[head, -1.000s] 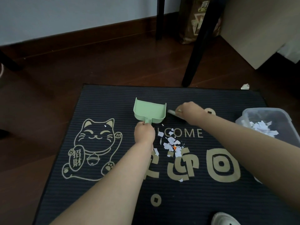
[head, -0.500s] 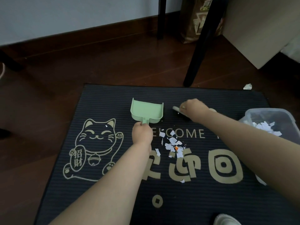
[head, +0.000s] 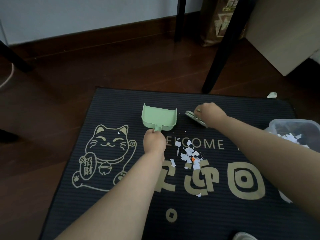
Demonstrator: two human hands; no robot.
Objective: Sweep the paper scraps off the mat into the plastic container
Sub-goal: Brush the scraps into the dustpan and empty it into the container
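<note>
1. Two hands are busy: left hand [head: 154, 142] grips the dustpan [head: 158, 118] handle, pan on the mat [head: 121, 104].
2. Just beside it, right hand [head: 210, 114] grips the brush [head: 192, 117].
3. Loose scraps [head: 189, 155] lie mid-mat between the arms; more sit in the container [head: 294, 123] at right.

Hands [head: 154, 142] [head: 210, 115] on dustpan [head: 158, 118] and brush [head: 191, 116]
</note>
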